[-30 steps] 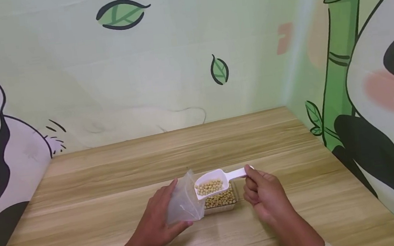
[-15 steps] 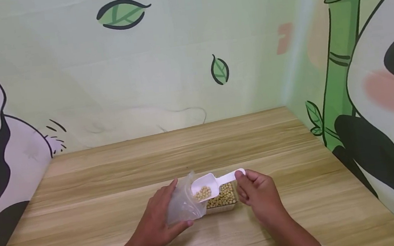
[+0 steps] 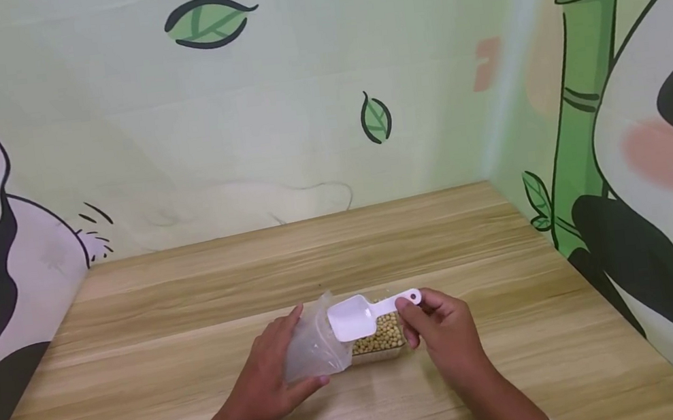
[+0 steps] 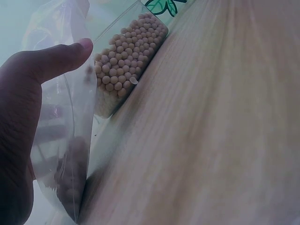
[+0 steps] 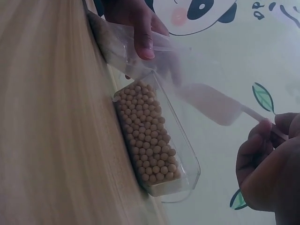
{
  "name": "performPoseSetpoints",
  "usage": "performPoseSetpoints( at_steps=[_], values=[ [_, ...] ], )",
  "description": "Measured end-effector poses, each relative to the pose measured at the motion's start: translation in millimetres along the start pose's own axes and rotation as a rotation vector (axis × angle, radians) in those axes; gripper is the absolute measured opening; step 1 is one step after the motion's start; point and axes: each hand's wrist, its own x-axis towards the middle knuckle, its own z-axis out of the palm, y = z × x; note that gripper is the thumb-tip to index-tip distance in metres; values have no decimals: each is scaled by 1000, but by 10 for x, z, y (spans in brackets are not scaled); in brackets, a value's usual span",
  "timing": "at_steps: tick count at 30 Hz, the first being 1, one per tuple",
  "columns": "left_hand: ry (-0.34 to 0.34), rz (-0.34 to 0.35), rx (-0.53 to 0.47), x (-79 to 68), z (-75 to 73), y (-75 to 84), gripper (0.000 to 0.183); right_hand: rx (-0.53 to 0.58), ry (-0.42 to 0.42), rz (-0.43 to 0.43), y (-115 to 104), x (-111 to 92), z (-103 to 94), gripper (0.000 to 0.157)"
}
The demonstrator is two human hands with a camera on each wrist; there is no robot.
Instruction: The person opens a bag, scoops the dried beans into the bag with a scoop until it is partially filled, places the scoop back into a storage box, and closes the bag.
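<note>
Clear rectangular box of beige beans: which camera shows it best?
Right wrist: the clear rectangular box of beige beans shows almost whole there. In the head view, the white plastic scoop and translucent plastic bag hide part; the left wrist view shows it partly behind the bag.

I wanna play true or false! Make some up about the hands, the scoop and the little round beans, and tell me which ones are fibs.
1. The right hand holds the white scoop by its handle. True.

2. Round beans are in a clear box on the wooden table. True.

3. The scoop is heaped with beans. False: no beans show in it.

4. The left hand holds the plastic bag. True.

5. The bag lies at the far edge of the table, away from both hands. False: it is in the left hand, beside the box.

6. The two leaves on the back wall are red. False: they are green with dark outlines.
</note>
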Motion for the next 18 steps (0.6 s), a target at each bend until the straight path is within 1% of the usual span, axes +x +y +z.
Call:
performPoseSetpoints(
  at_steps=[3,5,10,14,18],
  values=[
    [-2,-2,-1,1,-2,4,114,-4,25,27,-11,13,-15,23],
    [-6,-6,-3,2,-1,6,114,18,47,43,-18,26,-32,21],
    [-20,-20,-9,8,-8,15,113,125,87,55,-33,79,-100,19],
    [-31,-33,-12,9,-20,20,113,163,130,66,-48,120,-171,24],
    [-35,-43,-18,7,-20,15,113,149,182,76,-55,158,-214,26]
  ],
)
